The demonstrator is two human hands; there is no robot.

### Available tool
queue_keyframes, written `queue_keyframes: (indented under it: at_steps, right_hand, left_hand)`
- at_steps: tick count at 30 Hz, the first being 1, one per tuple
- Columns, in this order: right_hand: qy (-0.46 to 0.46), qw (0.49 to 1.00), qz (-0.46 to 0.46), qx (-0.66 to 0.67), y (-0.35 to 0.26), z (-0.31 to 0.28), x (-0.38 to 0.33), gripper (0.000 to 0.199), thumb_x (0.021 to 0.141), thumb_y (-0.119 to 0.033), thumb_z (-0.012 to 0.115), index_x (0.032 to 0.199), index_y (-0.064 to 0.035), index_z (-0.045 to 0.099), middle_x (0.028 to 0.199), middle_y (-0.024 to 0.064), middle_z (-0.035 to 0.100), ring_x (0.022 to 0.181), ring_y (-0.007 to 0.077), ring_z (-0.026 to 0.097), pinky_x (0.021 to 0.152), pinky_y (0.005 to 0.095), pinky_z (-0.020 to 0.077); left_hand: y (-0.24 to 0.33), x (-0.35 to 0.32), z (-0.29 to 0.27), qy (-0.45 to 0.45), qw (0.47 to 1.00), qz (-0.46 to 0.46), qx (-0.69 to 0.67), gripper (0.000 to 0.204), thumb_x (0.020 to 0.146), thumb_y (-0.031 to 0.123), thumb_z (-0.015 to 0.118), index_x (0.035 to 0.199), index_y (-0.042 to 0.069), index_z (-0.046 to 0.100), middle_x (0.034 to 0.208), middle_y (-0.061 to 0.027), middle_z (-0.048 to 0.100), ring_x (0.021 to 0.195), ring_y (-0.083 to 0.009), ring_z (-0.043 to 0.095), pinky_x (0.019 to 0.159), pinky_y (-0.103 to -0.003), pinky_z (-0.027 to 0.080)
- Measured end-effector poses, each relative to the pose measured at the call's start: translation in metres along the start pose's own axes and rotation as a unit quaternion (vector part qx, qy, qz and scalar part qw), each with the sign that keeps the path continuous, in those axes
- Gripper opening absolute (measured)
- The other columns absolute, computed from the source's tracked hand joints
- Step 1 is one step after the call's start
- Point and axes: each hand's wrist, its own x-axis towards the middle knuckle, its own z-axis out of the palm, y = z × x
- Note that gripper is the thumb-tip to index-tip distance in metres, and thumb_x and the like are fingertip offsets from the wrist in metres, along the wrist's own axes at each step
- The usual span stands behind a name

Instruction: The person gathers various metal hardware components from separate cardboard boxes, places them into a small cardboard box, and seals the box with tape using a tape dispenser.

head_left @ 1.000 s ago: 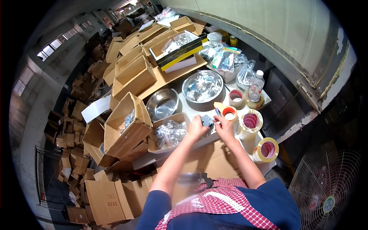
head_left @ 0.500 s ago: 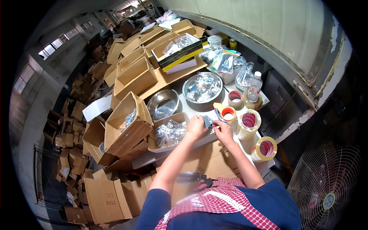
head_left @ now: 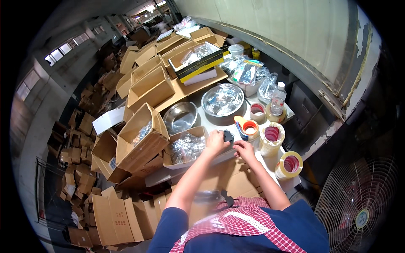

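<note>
Hands meet: left hand (head_left: 216, 142) grips a small dark part (head_left: 228, 135), right hand (head_left: 244, 149) curled just beside it.

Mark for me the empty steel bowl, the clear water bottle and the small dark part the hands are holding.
empty steel bowl (head_left: 180, 118), head view, on its bare inner bottom.
clear water bottle (head_left: 277, 101), head view, on the middle of its body.
small dark part (head_left: 228, 136), head view, on its top face between the hands.
</note>
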Motion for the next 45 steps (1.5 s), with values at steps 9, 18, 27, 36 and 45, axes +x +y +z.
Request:
queue_keyframes:
  at_steps: [9,18,27,36,45]
  right_hand:
    - [-0.045,0.994,0.083,0.053,-0.018,0.017,0.038,0.040,0.100,-0.040,0.061,0.086,-0.0026,0.069,0.070,0.0045,0.067,0.051,0.0094,0.060,0.045,0.0226,0.0492]
    - [0.054,0.990,-0.029,0.124,-0.018,0.021,-0.032,0.020,0.095,-0.017,0.064,0.078,-0.0058,0.063,0.062,0.0002,0.058,0.044,0.0059,0.050,0.038,0.0212,0.0358]
    - [-0.064,0.993,0.101,0.010,0.021,0.030,-0.119,0.026,0.093,-0.020,0.062,0.072,-0.0064,0.063,0.058,0.0022,0.059,0.043,0.0082,0.050,0.041,0.0233,0.0372]
    - [-0.122,0.984,0.130,0.026,0.021,0.094,-0.144,0.025,0.094,-0.020,0.064,0.073,-0.0066,0.062,0.059,0.0011,0.058,0.044,0.0085,0.051,0.040,0.0235,0.0364]
    - [-0.125,0.980,0.142,0.061,0.051,0.165,-0.152,0.021,0.098,-0.021,0.061,0.084,-0.0059,0.064,0.064,0.0002,0.060,0.048,0.0078,0.051,0.044,0.0231,0.0395]
  left_hand:
    - [0.005,-0.008,-0.003,0.004,0.996,0.084,0.043,0.040,0.079,0.031,0.074,0.107,0.002,0.069,0.103,-0.0204,0.066,0.103,-0.0375,0.063,0.089,-0.045,0.053]
    - [0.003,-0.121,-0.056,0.154,0.951,0.214,-0.161,0.057,0.076,0.007,0.071,0.131,0.005,0.058,0.131,-0.0204,0.055,0.121,-0.0404,0.054,0.101,-0.047,0.047]
    - [-0.101,-0.333,0.026,-0.137,0.989,0.056,-0.019,0.073,0.090,0.045,0.066,0.154,0.022,0.038,0.155,-0.0199,0.032,0.141,-0.0418,0.030,0.109,-0.066,0.027]
    - [-0.034,-0.315,0.103,-0.101,0.992,-0.030,-0.069,0.067,0.088,0.010,0.058,0.152,0.026,0.044,0.146,-0.0199,0.041,0.132,-0.0437,0.039,0.110,-0.056,0.032]
    - [-0.050,-0.359,0.119,0.012,0.988,-0.006,-0.156,0.038,0.088,0.022,0.063,0.126,0.019,0.067,0.138,-0.0193,0.048,0.132,-0.0439,0.040,0.105,-0.062,0.034]
